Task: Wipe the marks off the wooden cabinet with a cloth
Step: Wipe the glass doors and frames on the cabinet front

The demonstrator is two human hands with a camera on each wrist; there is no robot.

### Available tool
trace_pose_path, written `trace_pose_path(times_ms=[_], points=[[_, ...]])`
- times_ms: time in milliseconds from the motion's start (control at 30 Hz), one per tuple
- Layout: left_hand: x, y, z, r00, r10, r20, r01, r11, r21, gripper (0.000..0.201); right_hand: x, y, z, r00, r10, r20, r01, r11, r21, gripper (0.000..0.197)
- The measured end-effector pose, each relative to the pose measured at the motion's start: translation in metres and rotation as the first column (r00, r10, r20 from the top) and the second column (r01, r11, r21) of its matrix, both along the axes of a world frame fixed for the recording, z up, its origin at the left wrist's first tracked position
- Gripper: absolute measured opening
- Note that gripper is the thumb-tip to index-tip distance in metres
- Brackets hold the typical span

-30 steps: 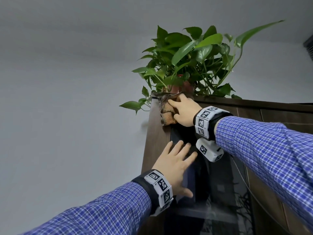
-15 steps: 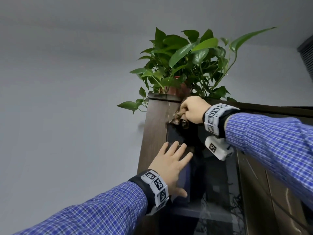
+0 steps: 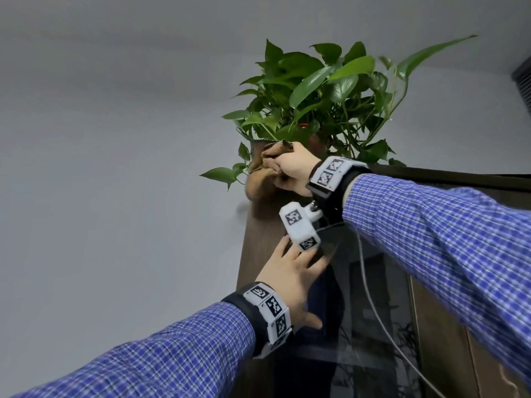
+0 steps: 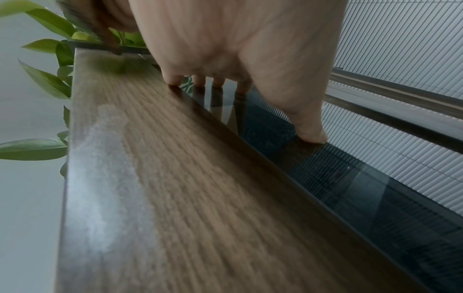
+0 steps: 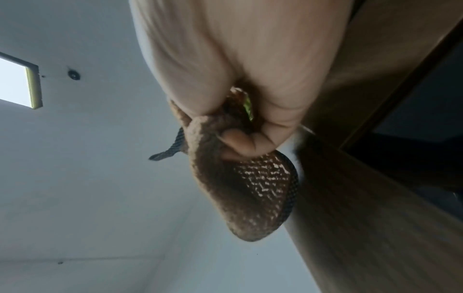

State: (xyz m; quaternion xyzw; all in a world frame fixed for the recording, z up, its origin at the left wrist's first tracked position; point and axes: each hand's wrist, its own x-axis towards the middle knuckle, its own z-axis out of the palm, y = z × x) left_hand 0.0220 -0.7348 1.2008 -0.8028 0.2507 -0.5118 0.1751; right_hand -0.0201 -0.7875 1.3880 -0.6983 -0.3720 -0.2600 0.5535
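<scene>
A tall dark wooden cabinet (image 3: 255,248) with a glass door rises ahead of me. My right hand (image 3: 290,168) grips a bunched brown cloth (image 3: 260,176) against the cabinet's top left corner. In the right wrist view the cloth (image 5: 240,190) hangs from the curled fingers (image 5: 238,142) beside the wooden edge (image 5: 363,228). My left hand (image 3: 290,271) lies flat lower down, fingers straight. In the left wrist view its fingertips (image 4: 175,81) press where the wooden frame (image 4: 175,188) meets the glass (image 4: 350,188). A pale smear (image 4: 100,168) shows along the frame's left edge.
A leafy green pot plant (image 3: 324,99) stands on the cabinet top, its leaves just above and beside my right hand. A grey wall (image 3: 115,168) lies left of the cabinet. A cable (image 3: 370,297) hangs from the right wrist across the glass.
My right hand moved right along the cabinet's top edge, then back left and up to the top corner, bunching the cloth. The left hand has stayed flat on the door.
</scene>
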Motion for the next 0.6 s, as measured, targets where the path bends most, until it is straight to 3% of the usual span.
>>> trace_pose_path(times_ms=[67,133,200,267,367,433,533,600], points=[[0.003,0.002,0.0,1.0,0.01,0.028,-0.01,1.0,0.016,0.129,0.016,0.009,0.007,0.961,-0.257,0.099,0.259,0.966,-0.005,0.045],[0.006,0.002,0.0,0.999,0.013,0.029,-0.014,1.0,0.008,0.13,0.016,0.006,0.003,0.782,-0.54,0.31,0.583,0.81,-0.06,0.039],[0.005,0.001,0.001,0.999,0.03,0.021,-0.03,0.999,0.01,0.132,0.018,-0.004,-0.003,0.579,-0.64,0.506,0.766,0.639,-0.069,0.027],[0.005,0.0,0.002,0.997,0.072,-0.009,-0.072,0.997,0.019,0.128,0.022,-0.014,-0.01,0.399,-0.604,0.69,0.873,0.481,-0.084,0.03],[0.004,-0.001,0.001,0.995,0.096,-0.019,-0.095,0.995,0.02,0.122,0.029,-0.034,-0.018,0.254,-0.468,0.846,0.929,0.363,-0.078,0.034],[0.004,-0.002,0.002,0.993,0.113,-0.02,-0.112,0.993,0.031,0.122,0.03,-0.05,-0.017,0.202,-0.441,0.874,0.943,0.328,-0.052,0.034],[0.005,-0.002,0.003,0.992,0.121,-0.023,-0.12,0.992,0.037,0.121,0.031,-0.06,-0.019,0.113,-0.382,0.917,0.978,0.206,-0.035,0.03],[0.006,-0.002,0.004,0.993,0.119,-0.018,-0.119,0.992,0.034,0.122,0.032,-0.048,-0.023,0.125,-0.409,0.904,0.976,0.215,-0.037,0.024]])
